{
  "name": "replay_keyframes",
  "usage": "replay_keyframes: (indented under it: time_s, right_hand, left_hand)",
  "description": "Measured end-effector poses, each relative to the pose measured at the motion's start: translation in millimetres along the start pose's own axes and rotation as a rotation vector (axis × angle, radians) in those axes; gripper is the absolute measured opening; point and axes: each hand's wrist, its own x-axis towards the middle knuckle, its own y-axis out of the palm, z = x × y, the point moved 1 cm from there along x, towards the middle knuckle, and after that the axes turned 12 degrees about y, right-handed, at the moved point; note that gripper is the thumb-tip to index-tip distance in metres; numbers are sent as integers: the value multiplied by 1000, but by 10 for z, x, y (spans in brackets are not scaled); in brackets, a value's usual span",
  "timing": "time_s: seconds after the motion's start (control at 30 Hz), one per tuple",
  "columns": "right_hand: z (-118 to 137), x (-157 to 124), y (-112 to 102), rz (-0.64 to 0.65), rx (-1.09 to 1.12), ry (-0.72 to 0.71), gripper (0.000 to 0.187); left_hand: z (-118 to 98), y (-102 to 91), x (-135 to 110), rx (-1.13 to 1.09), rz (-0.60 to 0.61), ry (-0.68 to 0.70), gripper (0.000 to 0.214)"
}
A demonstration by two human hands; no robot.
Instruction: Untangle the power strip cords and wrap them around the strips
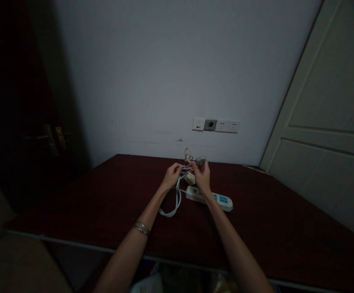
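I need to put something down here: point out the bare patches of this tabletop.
The tabletop has a broad bare patch left of the left arm, and another right of the power strip, toward the panelled door. The middle is crowded: the left hand, the right hand, the looped white cable and a white plug bunch up beside the strip.

Behind the dark reddish-brown, flat-topped desk (103, 199) rises a pale bluish-grey wall (152, 73), which carries, above the desk's back edge, a white squarish wall plate (198, 124), a grey metallic wall plate (210, 125) and a pair of white socket plates (227, 126) in one row. Left of the desk are a dark brown door (14, 97) with a shiny metal handle (51, 140) and a dim brownish floor (18, 260); right of it stands a tall, cream panelled door (332, 101).
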Motion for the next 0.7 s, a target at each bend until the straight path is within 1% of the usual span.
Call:
replay_keyframes:
  time_s: [0.1, 0.17, 0.27, 0.33, 0.43, 0.57, 0.7]
  right_hand:
    - [-73, 44, -50, -27, -113, -34, 27]
    - [-133, 73, -76, 9, -136, -7, 28]
    - [-216, 82, -76, 97, -159, 29, 27]
    - [-256, 62, -52, 149, -169, 33, 26]
    - [-284, 17, -9, 199, -185, 26, 24]
    - [-253, -19, 20, 251, -286, -35, 23]
    - [-177, -28, 19, 244, -329, -72, 20]
  left_hand:
    - [-10, -43, 23, -58, -67, -20, 25]
    - [-25, -62, 32, -91, -90, -30, 25]
    - [-39, -62, 31, -104, -68, -39, 25]
    - [-40, -51, 23, -73, -53, -35, 25]
    - [-42, -32, 9, 32, -15, 9, 23]
    - [-54, -39, -4, 176, 43, 78, 19]
    - [-49, -86, 6, 196, 16, 96, 22]
